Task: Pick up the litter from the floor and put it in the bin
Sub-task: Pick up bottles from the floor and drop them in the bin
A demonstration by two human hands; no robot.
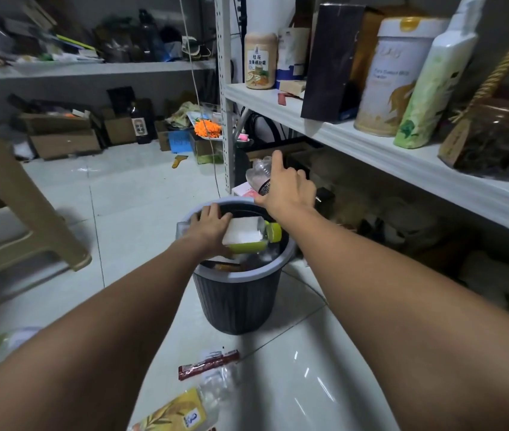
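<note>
Over the dark ribbed bin (pixel 237 301), my left hand (pixel 208 223) grips a green-capped bottle (pixel 251 236). Just beyond its far rim, my right hand (pixel 287 188) clasps a crumpled clear bottle (pixel 258 174). Wrappers (pixel 208 363) lie on the near floor (pixel 116 194).

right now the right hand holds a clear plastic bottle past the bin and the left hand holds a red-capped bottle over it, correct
Not quite: the cap is yellow-green, not red. The head view shows the left hand holding a yellow-green-capped bottle over the bin, and the right hand holding the clear plastic bottle past it.
</note>
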